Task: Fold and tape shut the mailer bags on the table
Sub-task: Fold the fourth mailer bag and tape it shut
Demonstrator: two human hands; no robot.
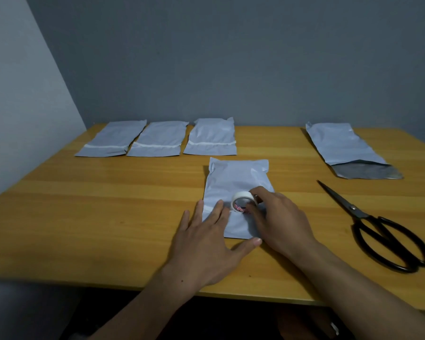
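Partly, right hand (281,223) hides tape roll (240,200); left hand (206,244) covers mailer bag (233,180).

A wooden desk (108,217) stands against a grey wall (231,57). Along its far edge lie three folded mailer bags in a row, the left bag (111,139), the middle bag (157,141) and the third bag (211,138), each with a white strip of tape across it. Nearer, a fourth bag (236,177) lies flat. The left grip (206,244) rests on its left part with straight fingers, the thumb reaching along the bag's near edge. The right grip (280,222) curls round a white tape roll (243,201) that stands on edge on this bag. At far right lies an open bag (341,146), its dark inside showing. Black scissors (353,207) lie closed between it and the near edge
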